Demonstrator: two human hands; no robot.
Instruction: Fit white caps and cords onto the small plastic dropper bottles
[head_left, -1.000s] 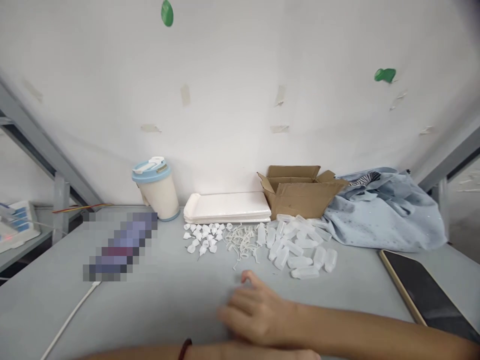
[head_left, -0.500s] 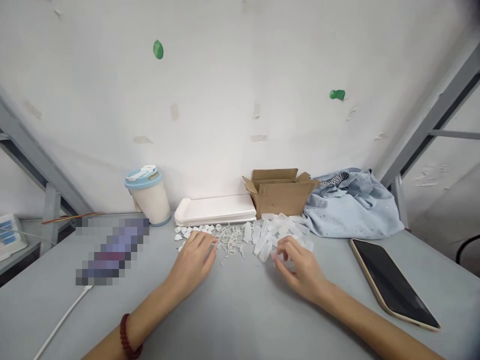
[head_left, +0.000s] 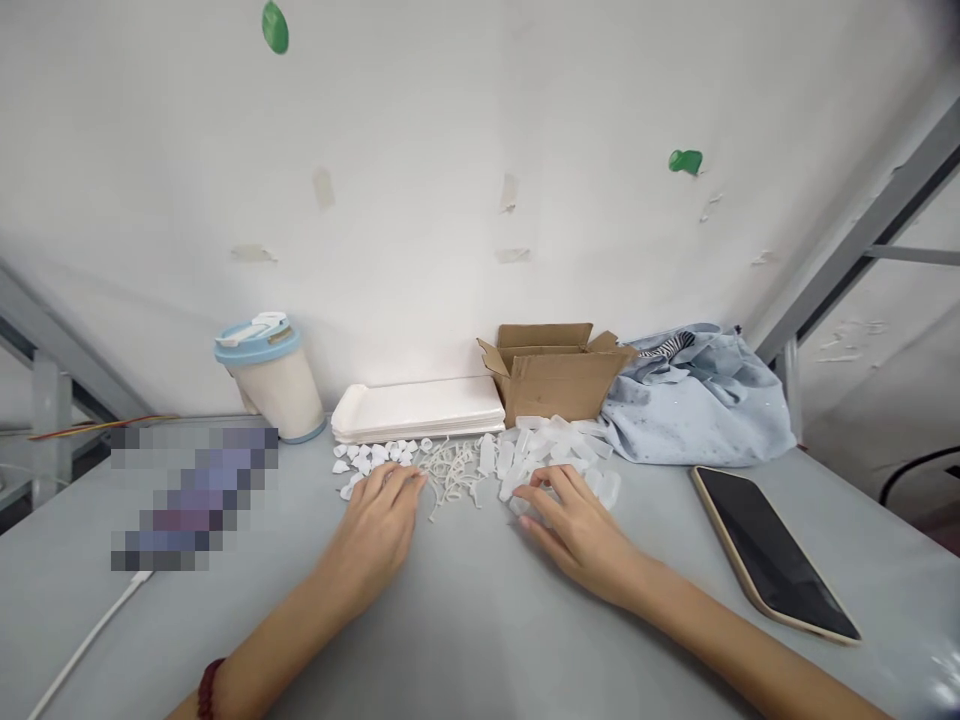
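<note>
My left hand (head_left: 377,522) lies palm down with its fingers stretched over the front of several small white cap-like pieces (head_left: 365,456). Its index fingertip is beside a loose heap of thin off-white looped strings (head_left: 451,470). To the right, my right hand (head_left: 581,525) is over the near side of several flat translucent plastic pieces (head_left: 559,440). Its fingers are bent, with a gap between thumb and index finger, and the fingertips reach the nearest pieces. Neither hand visibly holds anything; the space under the left palm is hidden.
Behind the small parts stand a stack of white envelope-like sheets (head_left: 427,405) and an open cardboard box (head_left: 559,385). A lidded cup (head_left: 277,385) and a blurred-out item (head_left: 196,500) with a white cable are left. Light blue cloth (head_left: 697,410) and a phone (head_left: 776,555) lie right.
The view has shifted a little, so the table's things appear further left and slightly higher. My right hand has come closer over the translucent pieces. My left fingers have spread slightly.
</note>
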